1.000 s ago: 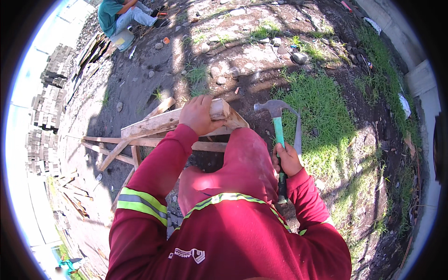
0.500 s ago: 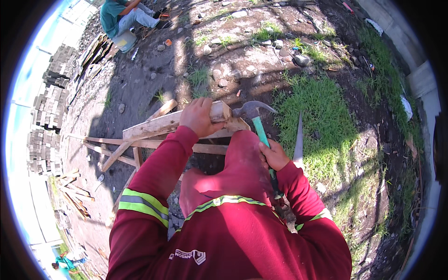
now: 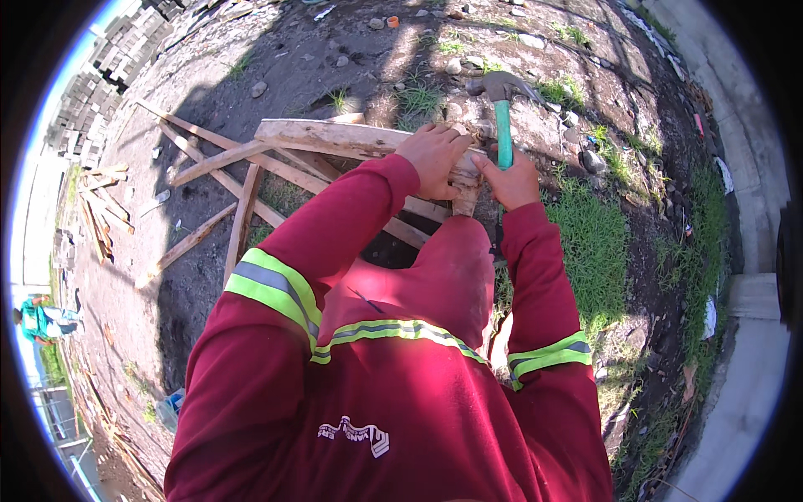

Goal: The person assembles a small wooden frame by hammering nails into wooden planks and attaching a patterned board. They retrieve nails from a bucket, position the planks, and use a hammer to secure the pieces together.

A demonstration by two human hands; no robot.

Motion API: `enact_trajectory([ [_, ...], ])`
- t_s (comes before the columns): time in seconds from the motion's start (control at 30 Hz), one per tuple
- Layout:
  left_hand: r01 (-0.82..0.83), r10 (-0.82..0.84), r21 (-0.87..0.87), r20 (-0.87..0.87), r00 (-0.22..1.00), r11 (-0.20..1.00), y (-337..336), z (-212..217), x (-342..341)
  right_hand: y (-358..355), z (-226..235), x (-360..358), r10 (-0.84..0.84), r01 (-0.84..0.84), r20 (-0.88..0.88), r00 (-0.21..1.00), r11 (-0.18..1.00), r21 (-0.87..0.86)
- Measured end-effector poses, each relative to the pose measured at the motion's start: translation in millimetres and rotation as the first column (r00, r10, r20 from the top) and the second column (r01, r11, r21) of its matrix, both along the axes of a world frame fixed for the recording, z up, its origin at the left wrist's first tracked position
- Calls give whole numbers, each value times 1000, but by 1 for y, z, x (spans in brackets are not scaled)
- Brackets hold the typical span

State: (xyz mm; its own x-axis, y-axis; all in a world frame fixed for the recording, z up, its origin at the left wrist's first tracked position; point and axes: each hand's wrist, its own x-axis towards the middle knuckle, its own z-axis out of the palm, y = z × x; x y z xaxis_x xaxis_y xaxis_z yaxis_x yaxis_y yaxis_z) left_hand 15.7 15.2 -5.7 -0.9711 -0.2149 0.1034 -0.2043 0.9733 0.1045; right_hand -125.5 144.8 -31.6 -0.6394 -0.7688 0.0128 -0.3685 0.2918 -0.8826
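Note:
My left hand (image 3: 435,159) is wrapped over the right end of a wooden board (image 3: 335,138), fingers curled round its edge. Just to its right, my right hand (image 3: 512,180) grips a claw hammer (image 3: 503,125) by its green handle. The hammer's dark metal head points away from me, beyond the board's end, with its claw turned to the right. My right thumb is close to the board end. A shorter block of wood (image 3: 465,199) shows beneath the hands, above my knee. Whether a nail is between my left fingers cannot be seen.
Crossed wooden pieces (image 3: 244,213) form a frame under and left of the board. Loose sticks (image 3: 104,213) lie farther left, near stacked grey blocks (image 3: 125,46). Grass (image 3: 585,251) and stones (image 3: 592,161) cover the ground at right, before a concrete wall (image 3: 749,243). A person (image 3: 38,320) is at far left.
The view has shifted. The hammer has swung from lying across my knee to pointing away from me, and my right hand has moved forward beside the left. My left hand stays on the board.

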Motion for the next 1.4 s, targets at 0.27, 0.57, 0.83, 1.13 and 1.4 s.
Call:
enact_trajectory([
  [0.27,-256,376,429,-224,899,866,-14,46,163,-9,-3,-31,173,-191,130,976,970,149],
  [0.57,-791,504,590,739,448,-162,168,1,414,-11,-4,-41,156,-176,146,977,975,134],
  [0.83,-833,685,553,614,391,-21,229,-31,389,-11,4,-32,140,-156,94,986,968,195],
  [1.13,-436,523,327,-262,811,839,59,34,220,-15,11,-19,230,-221,-49,972,964,148],
  [1.4,-185,219,259,-111,969,948,-55,19,38,72,-9,-11,11,-28,-115,993,989,-144],
])
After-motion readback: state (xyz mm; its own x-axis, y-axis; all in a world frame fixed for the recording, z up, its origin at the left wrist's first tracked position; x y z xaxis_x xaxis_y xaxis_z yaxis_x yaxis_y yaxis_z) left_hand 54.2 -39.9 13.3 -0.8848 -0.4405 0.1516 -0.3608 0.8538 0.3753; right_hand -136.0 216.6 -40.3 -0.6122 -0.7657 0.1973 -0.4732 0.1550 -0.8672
